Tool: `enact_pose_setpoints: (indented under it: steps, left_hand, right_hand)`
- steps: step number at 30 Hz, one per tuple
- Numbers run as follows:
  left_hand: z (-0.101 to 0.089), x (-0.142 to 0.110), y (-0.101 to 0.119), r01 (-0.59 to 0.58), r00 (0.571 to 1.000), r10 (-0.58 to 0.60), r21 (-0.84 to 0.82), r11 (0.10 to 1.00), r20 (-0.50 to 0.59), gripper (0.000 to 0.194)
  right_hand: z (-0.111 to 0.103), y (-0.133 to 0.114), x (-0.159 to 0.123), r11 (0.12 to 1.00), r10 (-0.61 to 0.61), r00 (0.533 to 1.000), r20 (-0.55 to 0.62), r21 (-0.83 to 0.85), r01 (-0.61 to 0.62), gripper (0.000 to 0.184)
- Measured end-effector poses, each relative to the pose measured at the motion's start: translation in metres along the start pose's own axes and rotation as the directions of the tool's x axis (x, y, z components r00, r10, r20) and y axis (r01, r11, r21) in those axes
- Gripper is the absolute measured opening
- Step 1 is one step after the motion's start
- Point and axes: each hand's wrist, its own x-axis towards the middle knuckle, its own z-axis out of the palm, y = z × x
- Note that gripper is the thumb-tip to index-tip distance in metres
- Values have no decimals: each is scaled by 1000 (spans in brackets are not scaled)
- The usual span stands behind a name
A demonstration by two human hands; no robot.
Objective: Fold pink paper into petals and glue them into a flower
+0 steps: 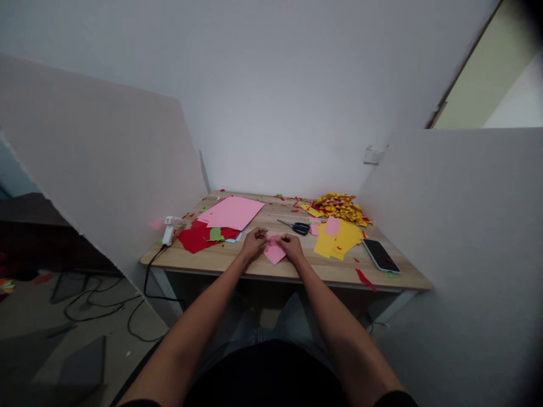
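Note:
Between my two hands, near the table's front edge, lies a small sheet of pink paper [275, 254], one corner pointing toward me. My left hand [255, 243] has its curled fingers at the paper's upper left edge. On the other side, my right hand [291, 247] pinches the paper's upper right edge. The paper's far part looks folded or creased, though fine detail is too small to make out. Dark-handled scissors [300, 228] lie just beyond my right hand, blades pointing left.
Larger pink sheets [237, 211] and red paper [197, 237] lie left on the table [263, 271]. Yellow sheets [348, 237], a pile of folded yellow pieces [339, 208] and a phone [380, 256] are right. A corded white device [168, 230] stands at the left edge. Partitions flank both sides.

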Motion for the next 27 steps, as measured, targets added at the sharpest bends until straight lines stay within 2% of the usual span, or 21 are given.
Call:
enact_pose_setpoints:
  steps: [4, 10, 20, 27]
  left_hand:
    - [10, 6, 0, 55, 998, -54, -90, 994, 15, 37]
    - [16, 6, -1, 144, 987, -133, -131, 981, 86, 35]
    - [14, 0, 7, 154, 983, -144, -84, 984, 117, 35]
    - [14, 0, 4, 174, 981, -166, -68, 982, 104, 36]
  right_hand:
    - [7, 4, 5, 985, 40, 999, -34, 168, -34, 35]
    - [0, 8, 4, 951, 113, 993, -28, 294, -100, 36]
    - [-4, 1, -3, 929, 143, 989, 34, 340, -146, 36]
    - [-5, 0, -2, 928, 170, 985, -5, 337, -159, 37]
